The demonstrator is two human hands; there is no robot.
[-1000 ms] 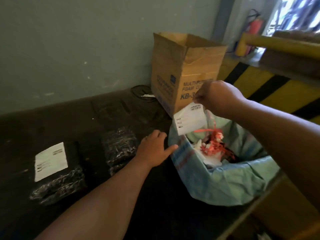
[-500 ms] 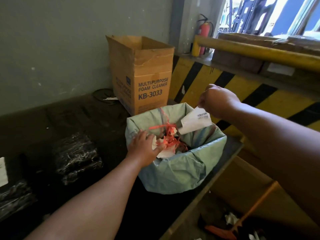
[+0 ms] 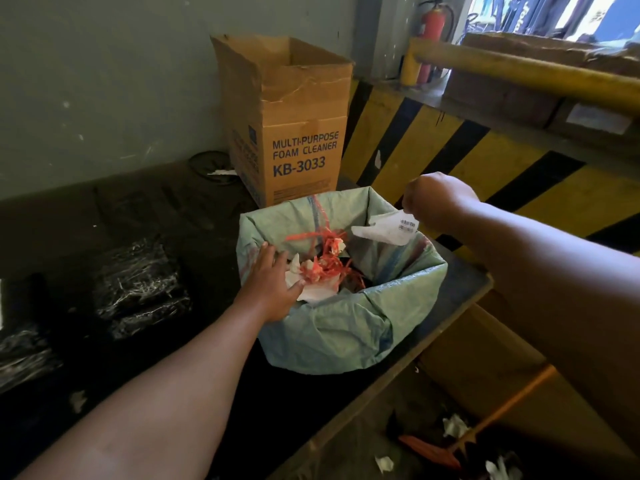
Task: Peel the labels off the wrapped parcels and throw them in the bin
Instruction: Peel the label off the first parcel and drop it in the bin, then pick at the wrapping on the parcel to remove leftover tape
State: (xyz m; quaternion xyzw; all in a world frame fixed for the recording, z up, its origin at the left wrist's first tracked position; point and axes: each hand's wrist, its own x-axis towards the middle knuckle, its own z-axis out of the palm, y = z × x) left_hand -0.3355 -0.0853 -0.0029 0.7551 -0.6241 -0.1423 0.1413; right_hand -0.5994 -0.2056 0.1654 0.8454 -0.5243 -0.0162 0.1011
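The bin [image 3: 332, 334] is lined with a pale green bag and stands on the dark table's right end, holding red strings and white paper. My right hand [image 3: 438, 202] pinches a white peeled label [image 3: 384, 230] over the bin's far right rim. My left hand [image 3: 268, 284] rests on the near left rim, fingers spread and thumb over the edge. A parcel [image 3: 138, 282] wrapped in black film lies left of the bin. Another wrapped parcel [image 3: 24, 351] lies at the left edge, with a sliver of white label showing.
An open cardboard box [image 3: 294, 147] marked foam cleaner stands behind the bin against the grey wall. A yellow and black striped barrier [image 3: 485, 161] runs along the right. Below the table edge the floor holds paper scraps and an orange-handled tool [image 3: 485, 424].
My view has swung right, so the labelled parcel has slid to the frame's left edge. My left hand moved from the table to the bin's rim. My right hand carried the label rightward over the bin.
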